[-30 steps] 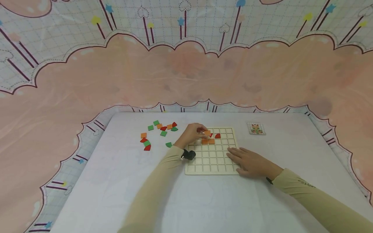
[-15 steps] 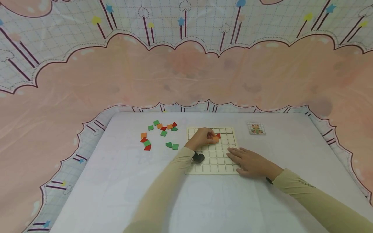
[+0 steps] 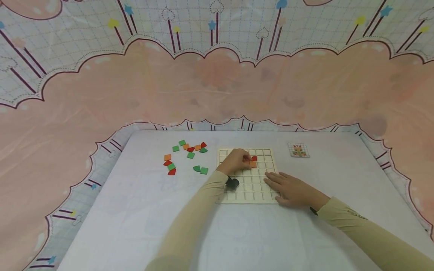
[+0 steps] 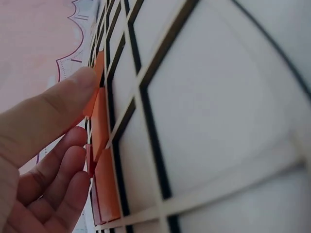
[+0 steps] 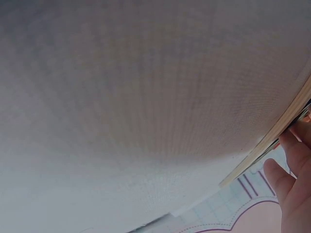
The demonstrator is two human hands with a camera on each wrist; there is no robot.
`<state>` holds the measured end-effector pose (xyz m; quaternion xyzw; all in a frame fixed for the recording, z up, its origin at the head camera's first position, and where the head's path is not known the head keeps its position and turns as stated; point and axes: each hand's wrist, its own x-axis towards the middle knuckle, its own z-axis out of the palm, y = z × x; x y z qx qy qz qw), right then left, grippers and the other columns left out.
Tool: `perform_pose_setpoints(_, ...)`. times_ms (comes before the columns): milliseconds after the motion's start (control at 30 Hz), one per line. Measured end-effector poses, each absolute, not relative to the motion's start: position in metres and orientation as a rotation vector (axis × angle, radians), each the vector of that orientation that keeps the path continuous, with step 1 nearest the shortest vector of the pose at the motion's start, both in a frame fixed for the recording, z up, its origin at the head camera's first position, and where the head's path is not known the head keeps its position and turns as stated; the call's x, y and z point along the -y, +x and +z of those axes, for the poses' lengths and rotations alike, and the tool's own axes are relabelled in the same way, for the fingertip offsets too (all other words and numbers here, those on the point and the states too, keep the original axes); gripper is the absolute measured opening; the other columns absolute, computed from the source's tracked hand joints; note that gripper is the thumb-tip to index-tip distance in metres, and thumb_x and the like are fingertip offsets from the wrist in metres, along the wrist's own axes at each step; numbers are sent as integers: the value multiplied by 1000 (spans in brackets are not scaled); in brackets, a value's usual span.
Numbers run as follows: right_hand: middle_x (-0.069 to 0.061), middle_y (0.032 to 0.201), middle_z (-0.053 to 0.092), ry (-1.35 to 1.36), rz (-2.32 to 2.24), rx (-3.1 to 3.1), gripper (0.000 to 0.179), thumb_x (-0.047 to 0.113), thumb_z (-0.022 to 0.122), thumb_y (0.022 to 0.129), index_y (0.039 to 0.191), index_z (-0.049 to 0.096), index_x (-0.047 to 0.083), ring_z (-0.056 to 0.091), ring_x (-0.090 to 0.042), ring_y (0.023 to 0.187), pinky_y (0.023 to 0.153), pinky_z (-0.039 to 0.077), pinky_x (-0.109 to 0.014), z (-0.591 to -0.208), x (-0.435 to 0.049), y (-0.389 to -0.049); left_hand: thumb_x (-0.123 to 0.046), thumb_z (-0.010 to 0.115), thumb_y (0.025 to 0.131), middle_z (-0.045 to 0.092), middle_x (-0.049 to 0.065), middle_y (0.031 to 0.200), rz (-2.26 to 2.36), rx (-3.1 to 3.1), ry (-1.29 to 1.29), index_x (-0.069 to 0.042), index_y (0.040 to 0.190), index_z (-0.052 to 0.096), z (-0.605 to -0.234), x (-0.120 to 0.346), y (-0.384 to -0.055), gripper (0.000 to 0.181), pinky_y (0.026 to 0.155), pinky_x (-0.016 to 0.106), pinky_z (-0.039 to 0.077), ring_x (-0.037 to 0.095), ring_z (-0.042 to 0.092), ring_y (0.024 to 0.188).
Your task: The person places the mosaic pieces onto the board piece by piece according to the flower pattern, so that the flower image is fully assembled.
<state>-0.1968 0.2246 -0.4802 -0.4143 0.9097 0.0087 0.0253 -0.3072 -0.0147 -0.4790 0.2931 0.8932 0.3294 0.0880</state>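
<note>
A pale wooden grid board (image 3: 251,188) lies on the white table. My left hand (image 3: 234,160) is over its upper part, thumb and fingertips pinching an orange square tile (image 3: 253,165) at a cell. In the left wrist view, the thumb (image 4: 53,104) lies against this tile, and two more orange tiles (image 4: 107,187) sit in the row beside it; the hand hides them in the head view. A red rounded tile (image 3: 254,158) sits just above the pinched one. My right hand (image 3: 293,189) rests with fingers extended on the board's right edge.
Left of the board, loose green (image 3: 204,171), orange (image 3: 167,157) and red tiles (image 3: 171,172) lie scattered, several of each. A small gridded picture card (image 3: 299,150) with a flower pattern lies at the back right. Patterned cloth (image 3: 217,90) hangs behind the table.
My left hand has moved right across the board with the orange tile and lowered it into the cell under the red tile. The right hand has stayed in place.
</note>
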Motion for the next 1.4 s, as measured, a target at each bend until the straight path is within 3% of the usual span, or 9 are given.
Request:
perform_pose_setpoints(600,-13,150,36,-1293,38,-2826,62,34,53,91,144,37,7,37,-27,137,110,33,-47,-480,-225,-197,-11,74,79,68,5,87,951,-2673,857,-6,91,72,-476,7,-306,13,68,16,44,8,54,75)
perform_pose_setpoints(867,-13,149,37,-1318,33,-2832,62,34,54,90,143,38,6,38,-28,136,109,34,-47,-482,-225,-197,-14,75,79,69,4,92,973,-2660,885,-6,94,72,-479,13,-308,18,73,18,46,10,56,80)
perform_pose_setpoints(1400,-12,150,36,-1273,38,-2822,62,34,53,91,144,37,7,36,-27,138,111,32,-45,-479,-225,-195,-18,73,82,68,10,105,1015,-2671,775,-4,109,69,-446,89,-308,31,89,33,50,21,60,94)
